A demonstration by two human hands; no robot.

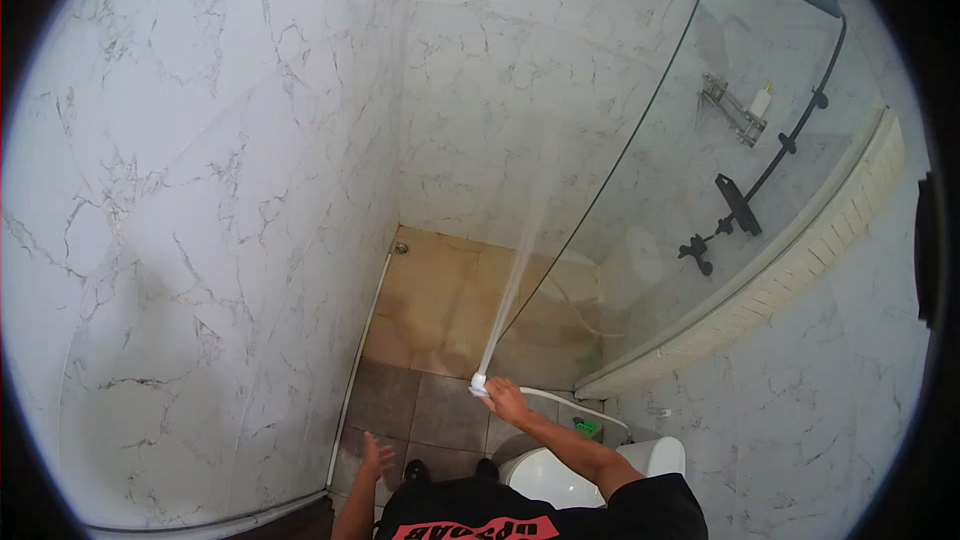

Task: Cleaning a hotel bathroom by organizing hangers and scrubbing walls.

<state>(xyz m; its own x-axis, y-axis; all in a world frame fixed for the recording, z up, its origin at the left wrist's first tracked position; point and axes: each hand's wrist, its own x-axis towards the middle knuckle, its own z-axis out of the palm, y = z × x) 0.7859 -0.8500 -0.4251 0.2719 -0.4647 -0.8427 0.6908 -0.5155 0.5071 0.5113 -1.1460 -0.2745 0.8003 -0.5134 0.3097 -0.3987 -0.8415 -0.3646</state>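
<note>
My right hand (505,399) grips a white hand-held bidet sprayer (478,384). A jet of water (516,277) shoots from its nozzle over the tan shower floor (424,277) towards the far marble-patterned wall (487,142). From the sprayer a white hose (574,400) runs right, to the wall beside the toilet (551,476). My left hand (376,455) hangs free near the left wall, fingers apart and holding nothing.
A glass shower panel (645,165) stands right of the water jet. Behind it are a black shower column (765,165) and a metal shelf (733,111) with a white bottle (760,101). A floor drain (402,248) lies in the far left corner. Beside the toilet is a green object (586,427).
</note>
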